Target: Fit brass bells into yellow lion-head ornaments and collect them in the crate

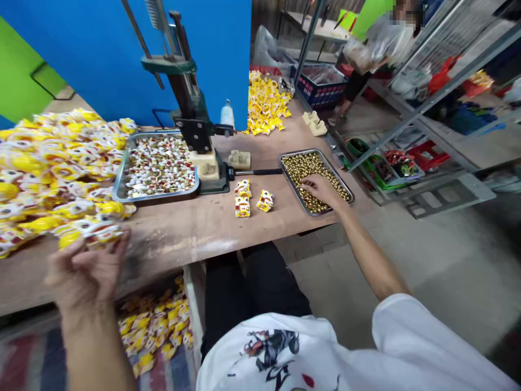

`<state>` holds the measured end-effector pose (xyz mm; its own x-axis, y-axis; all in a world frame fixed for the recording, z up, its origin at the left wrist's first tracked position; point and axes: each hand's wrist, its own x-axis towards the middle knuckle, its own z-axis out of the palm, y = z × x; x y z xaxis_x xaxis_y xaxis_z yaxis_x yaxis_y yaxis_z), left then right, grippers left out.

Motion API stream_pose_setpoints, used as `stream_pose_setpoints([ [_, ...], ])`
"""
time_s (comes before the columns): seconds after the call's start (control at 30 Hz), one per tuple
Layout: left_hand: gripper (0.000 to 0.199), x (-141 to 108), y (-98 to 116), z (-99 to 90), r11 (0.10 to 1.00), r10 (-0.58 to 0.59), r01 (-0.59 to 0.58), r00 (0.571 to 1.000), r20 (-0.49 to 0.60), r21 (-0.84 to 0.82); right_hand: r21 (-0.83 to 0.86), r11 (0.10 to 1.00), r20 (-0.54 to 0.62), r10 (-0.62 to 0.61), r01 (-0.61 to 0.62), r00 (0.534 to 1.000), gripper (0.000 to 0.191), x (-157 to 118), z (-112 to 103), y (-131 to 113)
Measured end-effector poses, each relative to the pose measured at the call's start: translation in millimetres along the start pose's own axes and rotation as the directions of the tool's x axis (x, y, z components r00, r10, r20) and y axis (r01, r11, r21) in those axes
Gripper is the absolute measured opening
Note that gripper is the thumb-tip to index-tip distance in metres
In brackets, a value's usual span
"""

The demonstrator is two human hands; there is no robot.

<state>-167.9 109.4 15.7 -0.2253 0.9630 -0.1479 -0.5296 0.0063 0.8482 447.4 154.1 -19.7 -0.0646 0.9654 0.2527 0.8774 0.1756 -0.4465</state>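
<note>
A long wooden worktop [171,233] is seen from above, with its left end cut off by the frame and a blue panel [101,60] standing behind it. A co-worker [386,43] is seen at the upper right beyond a metal shelf rack [431,103], partly hidden by its bars. A large heap of yellow-and-white wrapped pieces [52,168] is piled at the left, and a steel tray [157,201] of white and red pieces is set against a hand press [191,114], whose top is cut off. Further right, a second steel tray [315,201] of brass beads [299,171] is placed on the worktop. The right hand [321,191] is laid over the beads, its grip loosely open; any beads beneath the palm are hidden. The left hand [83,271] is curled at the heap's near edge, and whether anything is gripped cannot be told. Three small wrapped pieces [248,198] are set between the press and the bead tray.
</note>
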Motion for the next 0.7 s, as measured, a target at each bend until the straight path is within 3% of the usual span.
stream_pose_setpoints([
  [0.1, 0.031, -14.6, -32.2, 29.4, 0.989, -0.047, 0.050, 0.998, 0.028, -0.140, 0.000, 1.000, 0.030, -0.009, 0.009, 1.000, 0.016, 8.9, 6.4, -3.4],
  [0.2, 0.047, -31.0, -67.2, 58.0, 0.952, -0.242, 0.256, 0.965, 0.101, -0.170, 0.004, 1.000, 0.011, -0.014, 0.014, 1.000, 0.012, 9.0, -3.0, -1.2],
  [0.27, 0.046, -40.2, -84.6, 75.9, 0.917, -0.331, 0.357, 0.930, 0.162, -0.178, -0.004, 1.000, -0.054, -0.011, 0.010, 0.998, 0.012, 4.5, -10.5, -6.1],
  [0.33, 0.040, -46.0, -96.0, 92.7, 0.907, -0.345, 0.383, 0.913, 0.216, -0.172, 0.029, 0.999, -0.182, -0.008, 0.014, 0.983, 0.016, -4.6, -12.3, -25.4],
  [0.43, 0.037, -51.3, -105.6, 114.8, 0.935, -0.300, 0.336, 0.920, 0.254, -0.113, 0.228, 0.968, -0.339, -0.020, 0.103, 0.940, 0.021, -30.7, 4.1, -91.1],
  [0.5, 0.044, -55.4, -110.2, 126.5, 0.954, -0.268, 0.290, 0.937, 0.223, -0.072, 0.379, 0.899, -0.289, -0.111, 0.220, 0.951, 0.015, -50.6, 27.7, -149.9],
  [0.57, 0.053, -60.4, -114.0, 134.4, 0.965, -0.249, 0.260, 0.952, 0.178, -0.041, 0.480, 0.799, -0.264, -0.263, 0.363, 0.928, 0.014, -63.6, 55.5, -203.0],
  [0.63, 0.059, -65.2, -116.8, 137.7, 0.971, -0.231, 0.237, 0.962, 0.145, -0.023, 0.507, 0.725, -0.298, -0.360, 0.466, 0.884, 0.016, -68.1, 79.3, -238.1],
  [0.7, 0.062, -68.9, -118.4, 136.4, 0.976, -0.213, 0.216, 0.968, 0.133, -0.011, 0.490, 0.710, -0.339, -0.380, 0.506, 0.861, 0.017, -68.4, 94.0, -254.1],
])
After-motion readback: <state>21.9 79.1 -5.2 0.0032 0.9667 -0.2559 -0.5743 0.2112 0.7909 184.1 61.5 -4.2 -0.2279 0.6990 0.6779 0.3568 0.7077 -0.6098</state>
